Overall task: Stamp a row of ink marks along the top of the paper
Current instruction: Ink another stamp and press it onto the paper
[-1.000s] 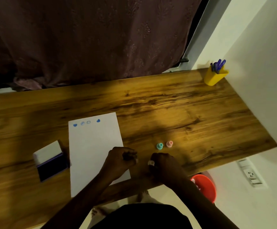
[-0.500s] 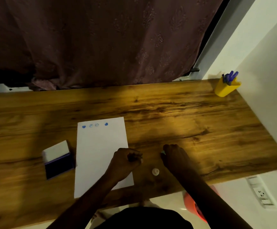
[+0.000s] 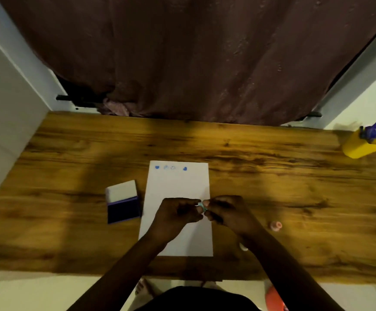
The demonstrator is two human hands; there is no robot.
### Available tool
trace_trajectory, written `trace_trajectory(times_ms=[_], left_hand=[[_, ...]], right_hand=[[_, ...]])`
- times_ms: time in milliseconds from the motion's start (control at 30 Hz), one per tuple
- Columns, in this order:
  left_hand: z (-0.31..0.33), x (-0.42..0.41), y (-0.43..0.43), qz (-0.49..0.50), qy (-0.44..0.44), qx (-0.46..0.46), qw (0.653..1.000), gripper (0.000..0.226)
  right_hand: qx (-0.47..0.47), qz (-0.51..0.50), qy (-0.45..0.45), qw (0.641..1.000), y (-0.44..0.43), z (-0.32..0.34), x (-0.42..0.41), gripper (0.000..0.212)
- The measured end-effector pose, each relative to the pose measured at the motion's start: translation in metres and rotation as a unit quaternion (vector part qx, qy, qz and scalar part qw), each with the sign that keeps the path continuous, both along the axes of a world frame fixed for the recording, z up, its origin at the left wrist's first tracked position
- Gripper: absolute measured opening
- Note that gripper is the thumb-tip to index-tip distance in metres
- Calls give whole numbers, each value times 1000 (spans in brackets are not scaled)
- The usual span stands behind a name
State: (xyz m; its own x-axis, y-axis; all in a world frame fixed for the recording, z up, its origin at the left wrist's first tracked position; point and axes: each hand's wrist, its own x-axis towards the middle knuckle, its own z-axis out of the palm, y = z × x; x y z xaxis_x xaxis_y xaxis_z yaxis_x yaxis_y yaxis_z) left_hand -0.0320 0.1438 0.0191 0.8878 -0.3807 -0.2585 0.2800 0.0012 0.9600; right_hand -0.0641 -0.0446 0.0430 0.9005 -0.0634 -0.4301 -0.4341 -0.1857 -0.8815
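A white sheet of paper (image 3: 178, 189) lies on the wooden table (image 3: 272, 176), with several small blue ink marks (image 3: 170, 167) along its top edge. Both hands meet over the middle of the sheet. My left hand (image 3: 178, 215) and my right hand (image 3: 225, 213) pinch a small teal stamp (image 3: 201, 205) between their fingertips. An open ink pad (image 3: 123, 202) with a white lid and a dark blue pad sits just left of the paper. A pink stamp (image 3: 276, 226) stands on the table to the right.
A small white cap-like piece (image 3: 243, 247) lies beside my right forearm. A yellow cup of blue pens (image 3: 362, 144) stands at the far right corner. A dark curtain (image 3: 193, 59) hangs behind the table. An orange bucket (image 3: 274, 299) stands on the floor below.
My right hand picked the teal stamp up from the table and brought it left to my left hand over the paper. The white piece was set down on the table. The camera view shifted.
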Motion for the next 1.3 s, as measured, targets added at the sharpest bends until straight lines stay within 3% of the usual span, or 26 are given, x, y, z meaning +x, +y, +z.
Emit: trace_trajectory(times_ms=[33,100,267,367,467,567,733,1000,1167,1300], left_hand=[[-1,0,11,9,5,-8,1000,31],[-1,0,33,39,23,-24,999,29],[-9,-2,100,147,32,-29,988,22],[-14,-4,145,198,26,-39,979,36],[-21,1,182,250,7,-2,968,20],[-26,5,208,280,16,-15,960,19],[-34,10,227,293,33,-34,955,17],[-38,18,221,266,33,12,963,19],[-33,26,209,234,31,28,971,22],[-27,34,195,230,40,19,972,28]], right_hand=[[13,20,-20,1000,6,1,3,11],[4,55,-61,997,21,2,11,19],[-147,119,-117,975,75,-4,39,23],[-243,173,-149,943,115,-10,54,26],[-294,238,-163,911,151,-18,66,24],[-352,285,-172,875,177,-27,74,28],[-417,323,-174,832,194,-42,78,29],[-458,345,-167,802,204,-58,75,30],[-475,354,-148,792,209,-61,74,32],[-455,342,-134,812,208,-59,77,34]])
